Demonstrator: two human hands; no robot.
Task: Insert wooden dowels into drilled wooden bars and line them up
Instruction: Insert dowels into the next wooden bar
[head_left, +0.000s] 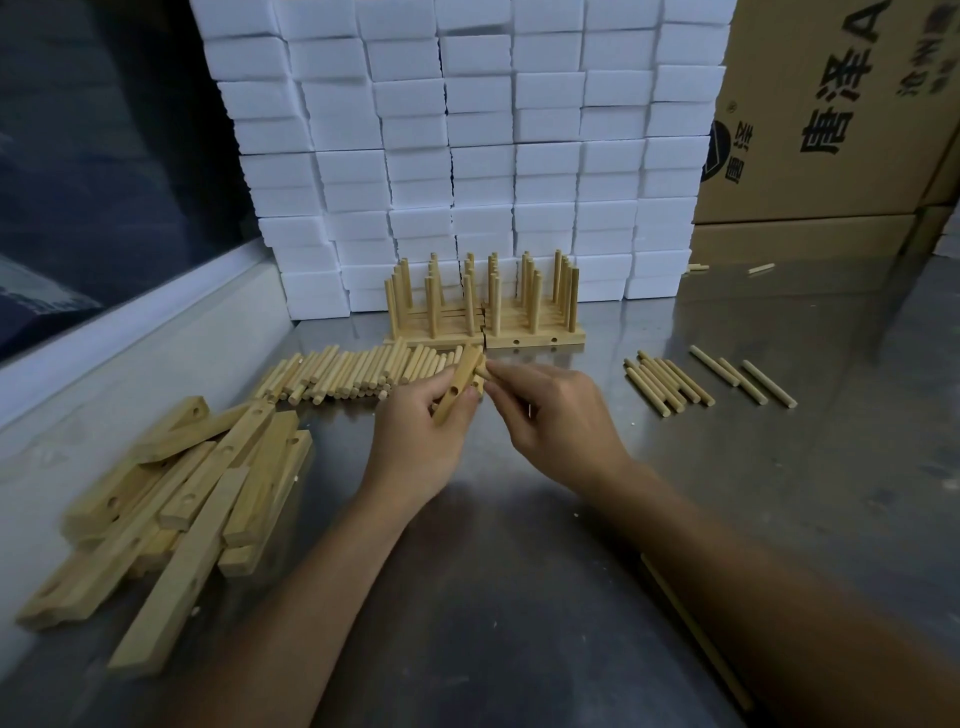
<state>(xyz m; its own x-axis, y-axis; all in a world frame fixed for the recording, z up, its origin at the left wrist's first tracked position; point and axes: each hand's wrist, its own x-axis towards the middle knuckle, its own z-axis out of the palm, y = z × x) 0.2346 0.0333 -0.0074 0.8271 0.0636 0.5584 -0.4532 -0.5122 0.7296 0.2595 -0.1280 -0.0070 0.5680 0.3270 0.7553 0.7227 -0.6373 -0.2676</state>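
Note:
My left hand (423, 421) grips a drilled wooden bar (460, 382), tilted up above the metal table. My right hand (550, 410) pinches a short dowel (482, 368) whose tip meets the bar's upper end. Behind them, finished bars with upright dowels (483, 306) stand lined up in rows. A row of loose dowels (343, 376) lies left of the hands. More loose dowels (670, 384) lie to the right. A heap of drilled bars (187, 488) rests at the left.
A wall of stacked white foam blocks (457, 156) rises behind the finished bars. Cardboard boxes (831, 114) stand at the back right. A raised ledge (130, 332) borders the steel table (519, 545) on the left. A thin stick (696, 634) lies beside my right forearm.

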